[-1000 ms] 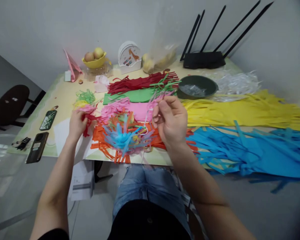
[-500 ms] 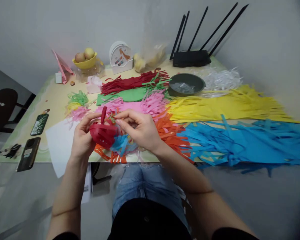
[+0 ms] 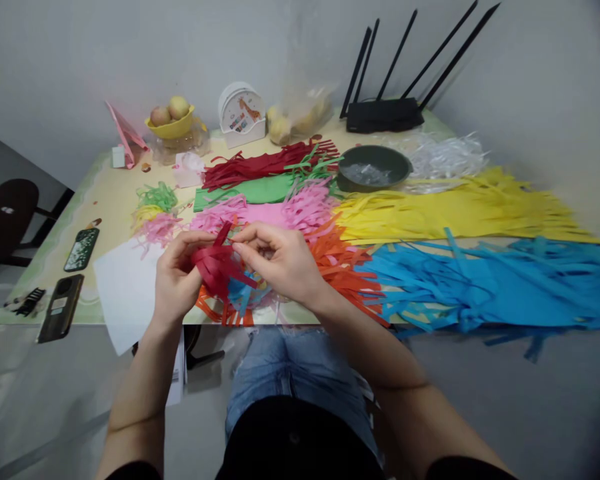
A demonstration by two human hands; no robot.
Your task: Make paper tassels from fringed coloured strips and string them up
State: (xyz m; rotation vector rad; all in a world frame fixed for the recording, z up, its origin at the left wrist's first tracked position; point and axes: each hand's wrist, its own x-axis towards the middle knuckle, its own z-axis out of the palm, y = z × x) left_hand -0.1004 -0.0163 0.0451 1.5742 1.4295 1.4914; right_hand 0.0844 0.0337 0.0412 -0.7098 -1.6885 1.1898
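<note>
My left hand (image 3: 179, 270) is closed around a bunch of dark red paper strips (image 3: 219, 267), whose ends fan out to the right and hang down. Opposite it, my right hand (image 3: 280, 261) pinches with thumb and forefinger at the upper end of the bunch; whatever is between those fingertips is too small to make out. Both hands are held above the near edge of the table. Just beneath them lie orange fringed paper (image 3: 343, 267), loose blue strips (image 3: 245, 293) and pink fringed paper (image 3: 265, 213).
Dark red (image 3: 270, 163), green (image 3: 265, 190), yellow (image 3: 430, 213) and blue fringed sheets (image 3: 520, 280) cover the table's middle and right. A dark bowl (image 3: 350, 177) and a black router (image 3: 385, 115) stand behind. Two phones (image 3: 81, 249) and white paper (image 3: 125, 287) lie left.
My left hand and the red bunch have shifted slightly right, towards my right hand. The bunch has turned, and its strips now spread to the right. The right hand stays nearly in place.
</note>
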